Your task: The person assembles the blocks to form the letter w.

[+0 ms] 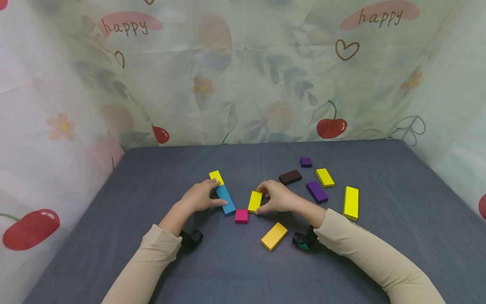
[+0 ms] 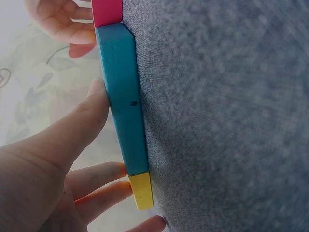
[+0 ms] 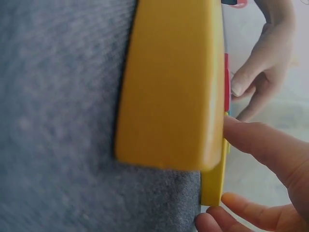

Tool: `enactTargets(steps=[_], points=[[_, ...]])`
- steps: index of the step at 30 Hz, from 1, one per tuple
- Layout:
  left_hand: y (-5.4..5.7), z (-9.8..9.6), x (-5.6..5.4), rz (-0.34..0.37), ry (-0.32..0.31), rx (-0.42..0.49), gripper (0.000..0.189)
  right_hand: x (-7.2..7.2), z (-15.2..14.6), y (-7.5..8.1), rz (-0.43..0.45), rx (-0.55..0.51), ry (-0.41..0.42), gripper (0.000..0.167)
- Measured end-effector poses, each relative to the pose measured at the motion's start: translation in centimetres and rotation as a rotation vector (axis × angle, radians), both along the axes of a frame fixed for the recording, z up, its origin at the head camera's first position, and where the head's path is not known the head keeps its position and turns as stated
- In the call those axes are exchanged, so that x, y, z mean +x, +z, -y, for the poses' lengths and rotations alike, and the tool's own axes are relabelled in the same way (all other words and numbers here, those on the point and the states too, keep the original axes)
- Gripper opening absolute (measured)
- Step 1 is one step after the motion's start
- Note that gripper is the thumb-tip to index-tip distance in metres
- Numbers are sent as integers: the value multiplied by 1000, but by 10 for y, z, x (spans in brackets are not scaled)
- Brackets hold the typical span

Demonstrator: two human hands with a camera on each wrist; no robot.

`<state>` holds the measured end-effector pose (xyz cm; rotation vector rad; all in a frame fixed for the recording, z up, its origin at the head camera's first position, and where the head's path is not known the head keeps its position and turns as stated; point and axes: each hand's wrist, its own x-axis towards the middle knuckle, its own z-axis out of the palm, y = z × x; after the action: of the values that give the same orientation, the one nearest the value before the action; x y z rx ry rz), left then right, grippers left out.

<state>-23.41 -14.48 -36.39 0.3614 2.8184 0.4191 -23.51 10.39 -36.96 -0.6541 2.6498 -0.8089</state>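
Note:
My left hand (image 1: 199, 196) lies along a blue block (image 1: 225, 199), its thumb (image 2: 99, 92) against the block's face. Its fingertips touch around the joint with a small yellow block (image 2: 142, 191), set end to end with the blue one. A pink block (image 1: 241, 216) adjoins the blue block's near end. On the other side of it stands a yellow block (image 1: 255, 202), slanting away from me. My right hand (image 1: 279, 196) pinches this block lengthwise, thumb at the near end and fingers at the far end. Together the blocks form a V-like shape.
An orange-yellow block (image 1: 274, 237) lies nearer me, looming large in the right wrist view. To the right are a dark brown block (image 1: 290, 177), a small purple block (image 1: 306, 162), a longer purple block (image 1: 317, 192) and two yellow blocks (image 1: 351, 203). A printed curtain surrounds the grey table (image 1: 228, 270).

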Motion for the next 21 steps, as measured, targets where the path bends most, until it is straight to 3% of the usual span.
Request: enactTargets(steps=[12,21], points=[[1,0,0,-2,-7,-3,75,11,-20,13,11,-34,29,56],[2,-1,1,-3,-1,-16,75,37,-31,12,38,8,71,60]])
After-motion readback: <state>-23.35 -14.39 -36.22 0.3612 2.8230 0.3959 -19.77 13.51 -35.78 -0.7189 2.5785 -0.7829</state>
